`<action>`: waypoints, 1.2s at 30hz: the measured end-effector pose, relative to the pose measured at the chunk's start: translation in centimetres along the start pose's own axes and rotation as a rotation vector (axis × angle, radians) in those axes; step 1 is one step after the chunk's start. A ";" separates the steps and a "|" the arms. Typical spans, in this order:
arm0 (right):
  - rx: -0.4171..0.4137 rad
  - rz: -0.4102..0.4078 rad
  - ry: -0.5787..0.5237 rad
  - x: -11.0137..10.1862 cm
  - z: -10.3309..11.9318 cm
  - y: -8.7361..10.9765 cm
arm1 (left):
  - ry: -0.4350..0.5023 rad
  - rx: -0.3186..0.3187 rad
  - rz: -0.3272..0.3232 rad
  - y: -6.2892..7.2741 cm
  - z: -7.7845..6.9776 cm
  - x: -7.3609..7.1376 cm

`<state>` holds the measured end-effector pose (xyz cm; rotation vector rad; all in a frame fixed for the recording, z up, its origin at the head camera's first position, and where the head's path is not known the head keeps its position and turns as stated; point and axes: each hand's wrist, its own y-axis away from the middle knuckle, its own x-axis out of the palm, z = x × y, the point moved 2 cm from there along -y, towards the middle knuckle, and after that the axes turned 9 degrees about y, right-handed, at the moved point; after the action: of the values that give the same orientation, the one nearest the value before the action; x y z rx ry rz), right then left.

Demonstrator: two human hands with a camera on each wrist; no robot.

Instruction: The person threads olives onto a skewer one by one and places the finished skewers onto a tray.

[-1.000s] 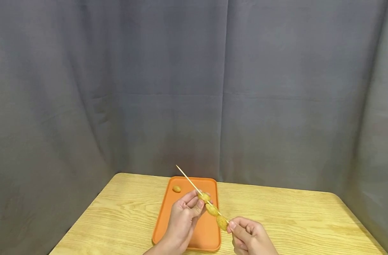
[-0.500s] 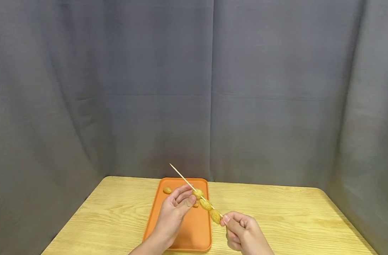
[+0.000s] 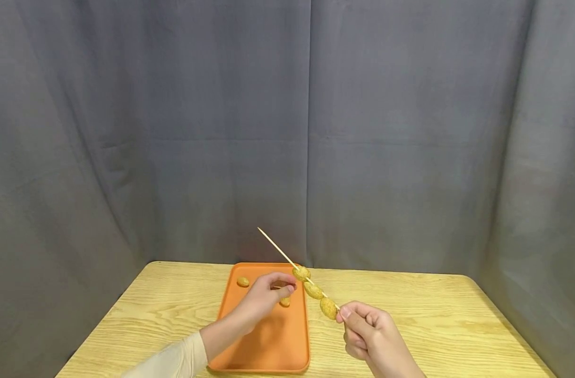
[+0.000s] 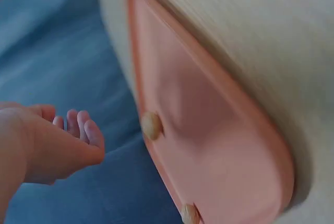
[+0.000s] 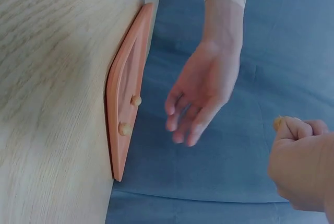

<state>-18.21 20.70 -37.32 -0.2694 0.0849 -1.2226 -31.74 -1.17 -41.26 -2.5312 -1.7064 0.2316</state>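
My right hand (image 3: 374, 333) pinches the lower end of a wooden skewer (image 3: 276, 247), whose pointed tip slants up to the left. Three small yellow-brown potatoes (image 3: 328, 308) are threaded along its lower half, the lowest right by the fingertips. My left hand (image 3: 263, 298) holds nothing; its thumb and fingers are apart, over the orange tray (image 3: 263, 354). Two loose potatoes lie in the tray: one potato (image 3: 242, 282) near the far left corner, another potato (image 3: 284, 302) below the left fingertips. In the right wrist view the right hand's fist (image 5: 302, 156) hides most of the skewer.
The tray rests on a light wood table (image 3: 410, 325), left of the right hand. Grey curtains (image 3: 221, 131) hang behind the table and at both sides.
My left hand has let go of the top potato on the skewer and moved left and down over the tray. The right hand has raised the skewer slightly. The head view has shifted right.
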 end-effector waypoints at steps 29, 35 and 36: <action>-0.027 -0.003 -0.002 0.2 0.4 0.2 | -1.256 0.285 0.267 -4.2 3.7 0.7; -0.009 -0.016 0.010 0.2 0.3 0.2 | -1.252 0.358 0.251 -4.0 4.0 0.4; -0.004 -0.019 0.014 0.2 0.2 0.2 | -1.247 0.365 0.245 -3.9 4.1 0.3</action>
<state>-17.93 20.60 -37.11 -0.2657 0.0974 -1.2433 -35.88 0.54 -44.72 -2.3314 -1.2483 2.2338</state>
